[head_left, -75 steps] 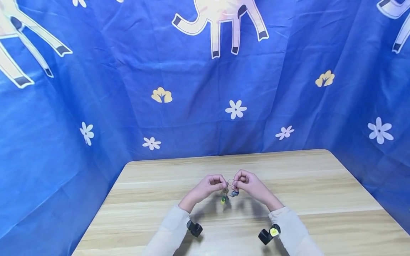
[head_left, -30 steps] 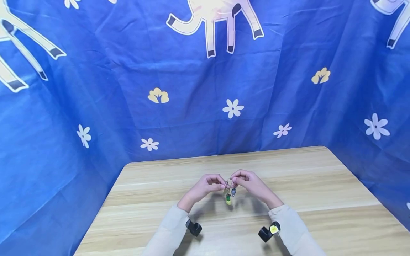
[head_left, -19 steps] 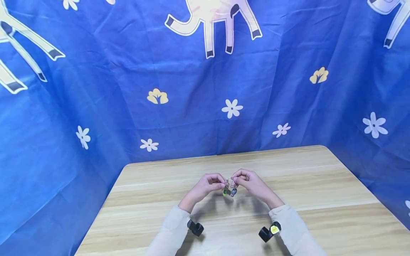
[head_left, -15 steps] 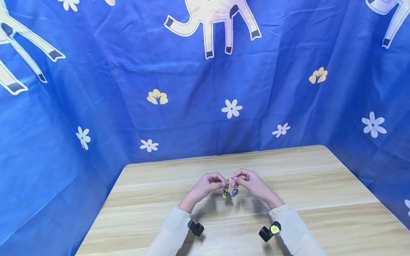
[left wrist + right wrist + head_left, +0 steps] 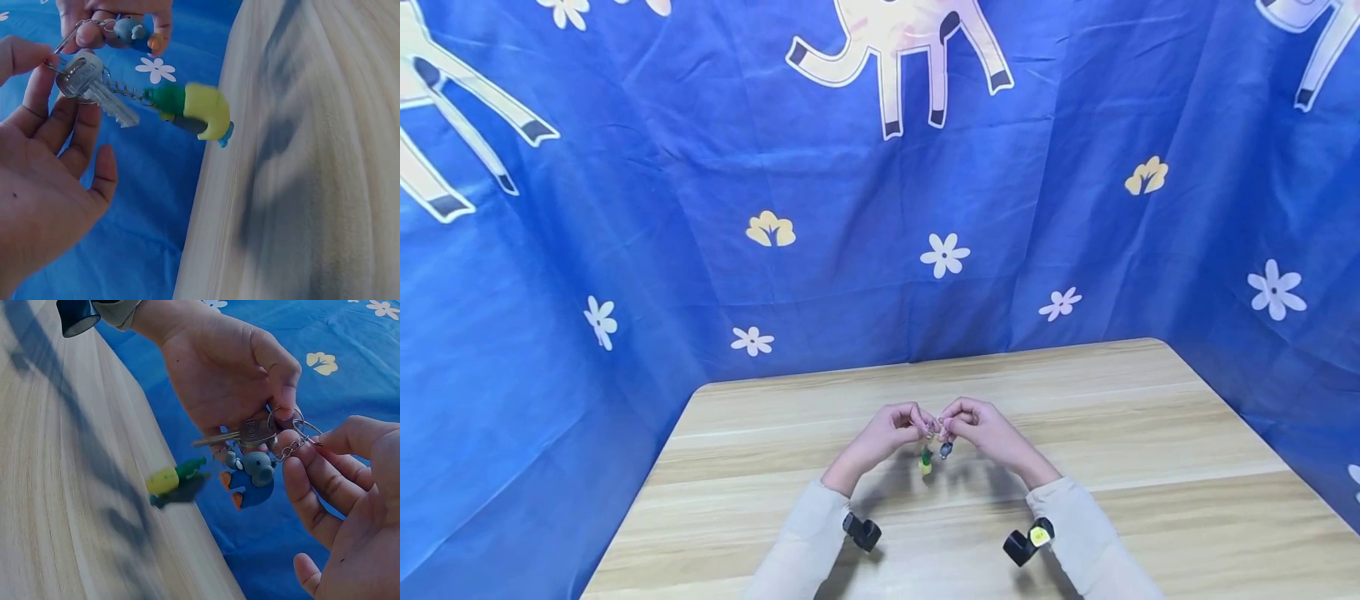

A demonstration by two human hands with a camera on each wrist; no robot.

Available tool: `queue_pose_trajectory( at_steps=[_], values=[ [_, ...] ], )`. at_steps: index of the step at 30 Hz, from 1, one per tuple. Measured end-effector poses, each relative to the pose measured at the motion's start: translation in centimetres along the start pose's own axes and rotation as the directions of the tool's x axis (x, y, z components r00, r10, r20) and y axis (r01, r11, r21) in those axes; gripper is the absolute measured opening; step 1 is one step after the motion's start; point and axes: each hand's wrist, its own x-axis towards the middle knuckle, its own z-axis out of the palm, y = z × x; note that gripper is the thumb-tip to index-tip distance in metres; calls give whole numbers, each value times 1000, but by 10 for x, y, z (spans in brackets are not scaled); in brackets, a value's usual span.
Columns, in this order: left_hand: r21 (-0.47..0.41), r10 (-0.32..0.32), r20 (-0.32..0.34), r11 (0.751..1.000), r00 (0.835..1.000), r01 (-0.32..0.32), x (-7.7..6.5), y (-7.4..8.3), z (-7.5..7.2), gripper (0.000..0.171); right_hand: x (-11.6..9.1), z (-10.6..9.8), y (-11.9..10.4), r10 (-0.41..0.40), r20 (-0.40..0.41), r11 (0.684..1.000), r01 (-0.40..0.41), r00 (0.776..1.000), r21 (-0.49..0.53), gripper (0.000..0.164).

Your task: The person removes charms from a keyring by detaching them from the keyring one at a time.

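Observation:
Over the table, my left hand (image 5: 883, 435) and right hand (image 5: 988, 432) meet fingertip to fingertip. In the left wrist view my left fingers pinch a wire key ring beside a silver key (image 5: 110, 103). A yellow and green figure charm (image 5: 206, 111) dangles there on a spring-like chain. My right thumb and fingers pinch a metal ring, seen in the right wrist view, whose short chain (image 5: 290, 449) carries a grey and blue koala-like charm (image 5: 255, 481) with orange feet. The rings overlap between the fingertips; I cannot tell whether they are linked.
The wood-grain table (image 5: 760, 500) lies under both hands. A blue curtain (image 5: 850, 167) with animal and flower prints surrounds its back and sides. Small black cameras (image 5: 862, 532) are strapped at the sleeve cuffs.
The two hands have drawn slightly closer together, and the ring gap seen between them earlier has narrowed. The hanging charms have swung about. Both hands keep their pinch.

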Motion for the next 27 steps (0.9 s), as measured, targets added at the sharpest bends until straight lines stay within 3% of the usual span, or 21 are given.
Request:
queue_pose_trajectory(
  at_steps=[12, 27],
  values=[
    [-32, -1, 41, 1000, 999, 2, -8, 2, -5, 27, 1, 0, 1, 8, 29, 997, -10, 1000, 78, 25],
    [-50, 10, 35, 999, 999, -9, -9, 2, 1, 28, -4, -3, -1, -7, 37, 998, 5, 999, 60, 26]
  ],
)
